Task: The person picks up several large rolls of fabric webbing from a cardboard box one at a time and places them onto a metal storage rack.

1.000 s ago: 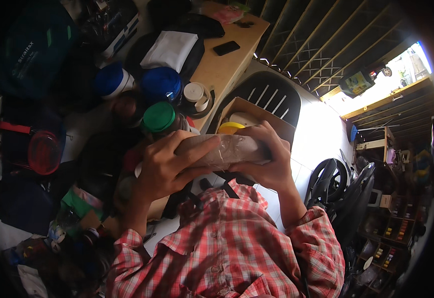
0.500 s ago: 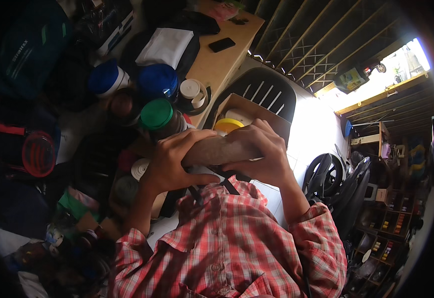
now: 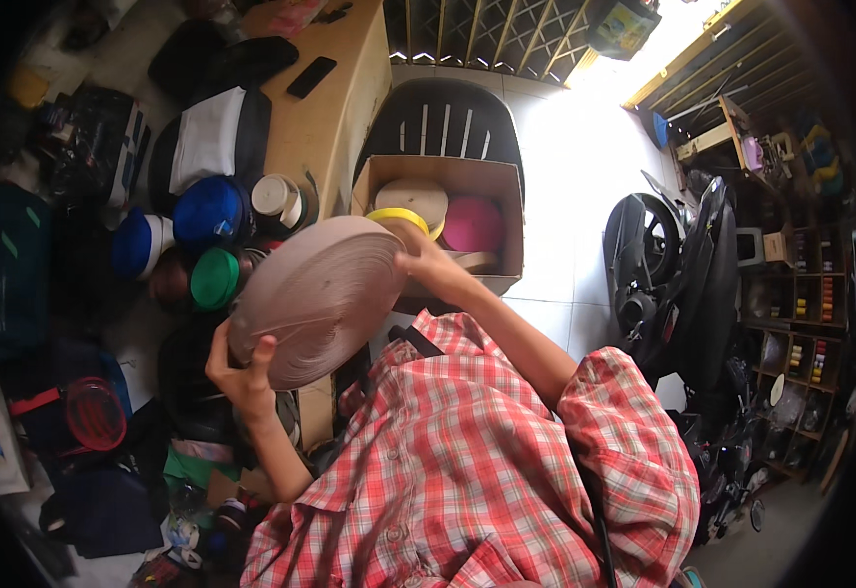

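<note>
A large flat roll of beige webbing tape (image 3: 315, 299) is held up between both hands, its wound face tilted toward the camera. My left hand (image 3: 242, 377) grips its lower left rim. My right hand (image 3: 426, 263) holds the upper right edge. Just behind the roll stands an open cardboard box (image 3: 492, 176) on a black plastic chair (image 3: 443, 113). Inside the box lie a beige roll (image 3: 413, 196), a yellow roll (image 3: 397, 216) and a pink roll (image 3: 472, 223). My red plaid shirt (image 3: 467, 470) fills the lower middle.
Left of the roll stand jars with blue lids (image 3: 207, 211) and a green lid (image 3: 214, 277), beside a wooden table (image 3: 335, 98) with a black phone (image 3: 311, 76). Bags and a red round container (image 3: 95, 414) crowd the left floor. A motorbike (image 3: 678, 284) stands at right, in front of shelves.
The roll, held nearly edge-on in both hands before, has been turned so its broad face shows. My left hand has dropped to its lower rim, and the view has shifted.
</note>
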### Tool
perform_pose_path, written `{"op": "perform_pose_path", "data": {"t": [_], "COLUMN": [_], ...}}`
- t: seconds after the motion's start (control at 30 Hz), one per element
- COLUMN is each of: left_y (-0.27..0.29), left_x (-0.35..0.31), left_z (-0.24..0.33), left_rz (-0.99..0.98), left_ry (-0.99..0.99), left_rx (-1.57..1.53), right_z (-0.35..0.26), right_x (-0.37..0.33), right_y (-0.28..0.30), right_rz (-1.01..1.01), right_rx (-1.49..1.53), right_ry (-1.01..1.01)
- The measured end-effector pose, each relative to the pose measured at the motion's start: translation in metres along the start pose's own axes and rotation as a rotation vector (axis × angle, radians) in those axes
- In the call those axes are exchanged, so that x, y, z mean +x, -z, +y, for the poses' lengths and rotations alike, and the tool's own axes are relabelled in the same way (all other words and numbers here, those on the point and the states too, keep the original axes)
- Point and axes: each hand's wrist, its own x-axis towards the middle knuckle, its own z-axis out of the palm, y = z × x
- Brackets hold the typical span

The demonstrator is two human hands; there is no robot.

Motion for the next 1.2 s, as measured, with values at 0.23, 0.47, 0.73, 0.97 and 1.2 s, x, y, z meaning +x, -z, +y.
{"op": "perform_pose_path", "data": {"t": [0.23, 0.47, 0.73, 0.97, 1.2], "left_y": [0.000, -0.013, -0.046, -0.043, -0.033], "left_x": [-0.019, -0.064, -0.128, -0.171, -0.230], "left_z": [-0.042, -0.048, -0.045, -0.018, 0.025], "left_rz": [0.236, 0.329, 0.399, 0.633, 0.935], "left_ry": [0.354, 0.381, 0.490, 0.419, 0.287], "left_rx": [-0.447, -0.861, -0.608, -0.541, -0.656], "right_z": [-0.037, -0.063, -0.033, -0.017, -0.013], "right_x": [-0.032, -0.050, -0.060, -0.074, -0.101], "right_y": [-0.018, 0.013, 0.056, 0.039, -0.008], "right_rz": [0.055, -0.001, -0.217, -0.296, -0.425], "right_rx": [-0.026, -0.100, 0.610, 0.630, 0.550], "right_ry": [-0.029, -0.022, -0.489, -0.772, -0.798]}}
